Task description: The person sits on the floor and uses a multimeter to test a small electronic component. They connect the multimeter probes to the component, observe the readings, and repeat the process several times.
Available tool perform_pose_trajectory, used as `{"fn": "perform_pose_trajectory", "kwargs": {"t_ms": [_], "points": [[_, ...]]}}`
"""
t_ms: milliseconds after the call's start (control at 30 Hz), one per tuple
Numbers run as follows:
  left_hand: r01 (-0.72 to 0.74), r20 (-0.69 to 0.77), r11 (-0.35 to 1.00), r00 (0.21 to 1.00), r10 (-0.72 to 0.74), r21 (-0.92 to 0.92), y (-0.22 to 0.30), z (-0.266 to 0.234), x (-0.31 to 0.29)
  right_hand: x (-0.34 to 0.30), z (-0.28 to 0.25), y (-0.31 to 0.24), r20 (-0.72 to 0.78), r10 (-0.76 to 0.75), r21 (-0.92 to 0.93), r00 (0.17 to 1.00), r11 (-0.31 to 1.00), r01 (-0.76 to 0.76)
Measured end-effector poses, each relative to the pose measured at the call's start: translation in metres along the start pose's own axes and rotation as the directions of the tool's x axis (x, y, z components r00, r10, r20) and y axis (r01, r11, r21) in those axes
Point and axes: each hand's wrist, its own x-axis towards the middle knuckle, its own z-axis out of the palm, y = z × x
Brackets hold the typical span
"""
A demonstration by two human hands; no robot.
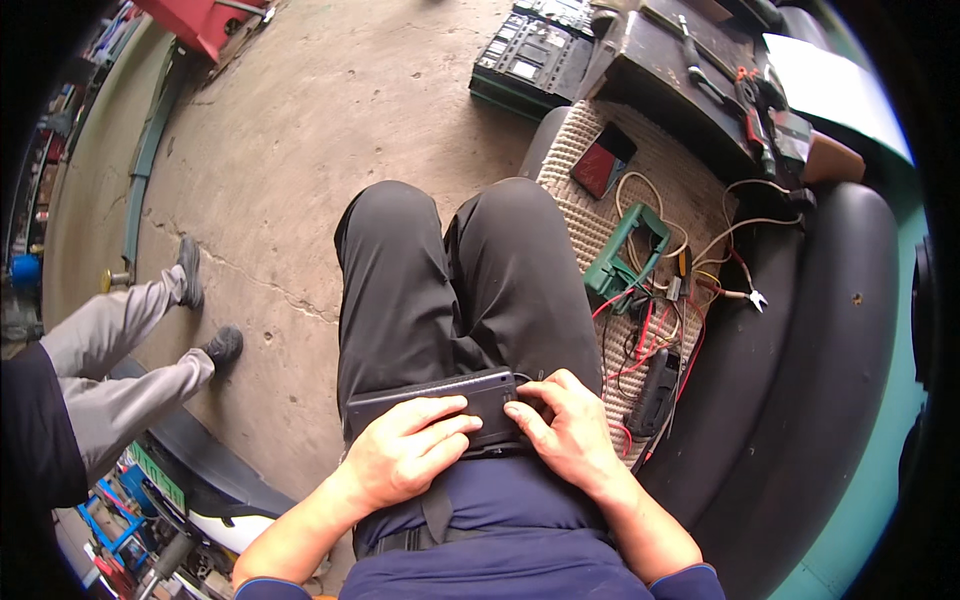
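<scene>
A flat black rectangular device (490,402) lies across my lap, against my dark trousers. My left hand (405,452) rests on its left part with the fingers stretched over the top face, pressing it lightly. At its right end my right hand (572,430) has thumb and bent fingers on the edge and corner. A thin dark cord shows by that corner. Whatever is between those fingertips is too small to make out. The device's lower side is hidden by my hands and lap.
To my right, a woven seat mat (570,215) holds a phone (604,160), a green plastic frame (628,250), tangled wires and a black tool-like casing (655,395). Beyond stands a dark box (660,80) with hand tools. Another person's legs (125,340) are at left, near a motorbike.
</scene>
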Motion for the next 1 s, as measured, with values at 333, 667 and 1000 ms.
{"fn": "perform_pose_trajectory", "kwargs": {"t_ms": [333, 667, 1000], "points": [[0.203, -0.146, 0.956, 0.961, -0.237, -0.213, 0.000, 0.000, 0.005, 0.000, 0.011, 0.000, -0.053, -0.048, -0.024, 0.997, 0.999, 0.047], [0.242, -0.092, 0.969, 0.965, -0.245, -0.037, 0.008, 0.012, 0.020, -0.006, 0.017, 0.000, -0.103, -0.068, -0.041, 0.992, 0.997, 0.064], [0.425, 0.102, 0.905, 0.902, -0.420, -0.030, 0.008, 0.006, 0.041, -0.007, 0.013, 0.004, -0.080, -0.081, -0.037, 0.993, 0.996, 0.079]]}}
